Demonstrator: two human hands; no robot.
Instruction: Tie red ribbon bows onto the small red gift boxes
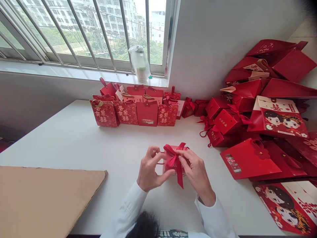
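A small red gift box [166, 169] sits on the white table in front of me, tied with a dark red ribbon bow [170, 158]. One ribbon tail hangs down past the box's near edge. Curled around the box's left side, my left hand [152, 168] has its thumb across the lower left part and its index finger at the bow's left loop. Thin red cords show between those fingers. My right hand [196, 168] pinches the bow near its knot with thumb and forefinger. Both hands partly hide the box.
Red gift bags [147, 114] stand in rows by the wall. To the right lie piled red boxes [228, 121] and flat bags [250, 158]. A cardboard sheet [49, 198] covers the table's left front. A plastic-wrapped container [140, 64] stands on the windowsill.
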